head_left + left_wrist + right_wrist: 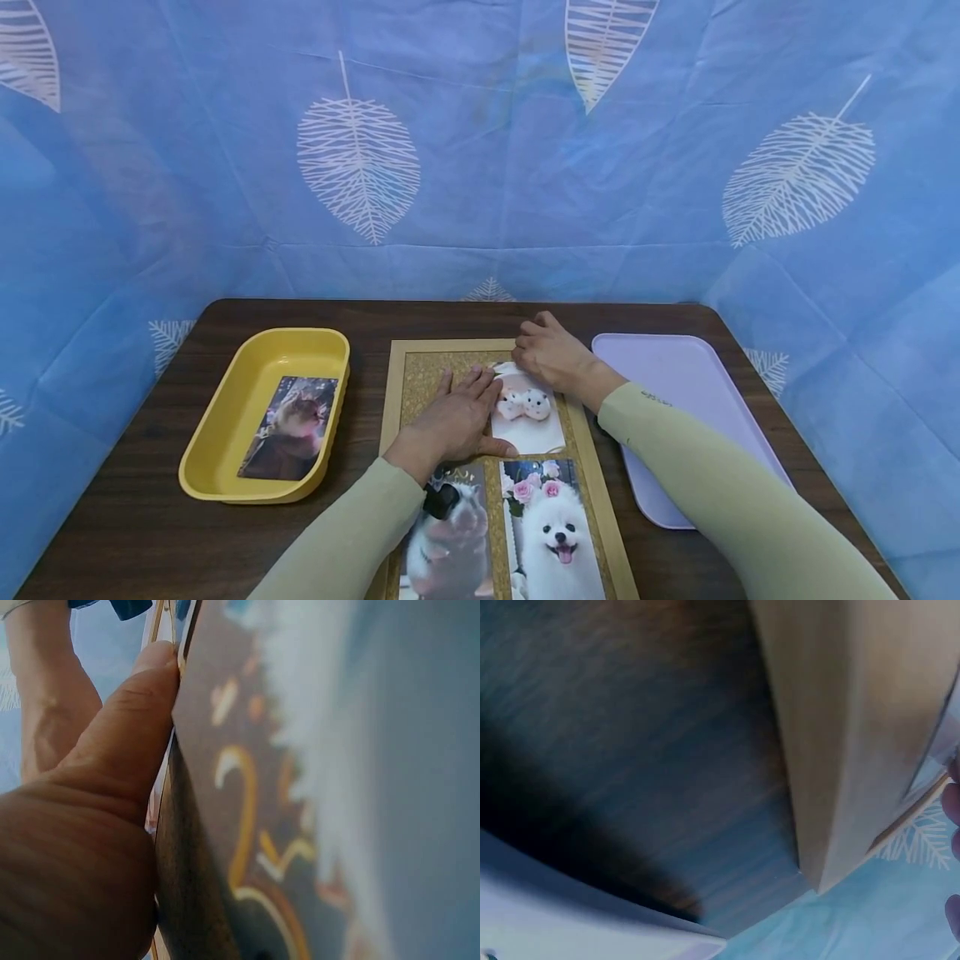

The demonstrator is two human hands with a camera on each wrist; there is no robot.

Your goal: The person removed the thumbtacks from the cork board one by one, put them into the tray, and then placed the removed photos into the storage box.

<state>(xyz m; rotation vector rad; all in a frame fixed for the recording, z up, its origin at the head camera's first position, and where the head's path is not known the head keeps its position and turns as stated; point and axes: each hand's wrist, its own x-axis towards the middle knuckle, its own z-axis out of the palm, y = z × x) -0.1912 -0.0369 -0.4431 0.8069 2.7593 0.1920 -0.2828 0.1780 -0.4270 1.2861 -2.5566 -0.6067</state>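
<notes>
A framed cork board (420, 375) lies on the table with three photos on it. My left hand (457, 417) is laid flat, its fingertips over the left edge of the upper photo (517, 429), which shows a white animal's face. In the left wrist view the left thumb (131, 712) stretches along the board. At that photo's upper right corner is my right hand (551, 354), fingers curled; I cannot tell what is between them. Below lie a hamster photo (453, 546), partly behind the left wrist, and a white dog photo (562, 533).
A yellow tray (206, 450) stands at the left with a cat photo (292, 429) in it. To the right, partly under the right forearm, is a lilac tray (675, 367). The dark wooden table (135, 533) ends at a blue leaf-print cloth (480, 167).
</notes>
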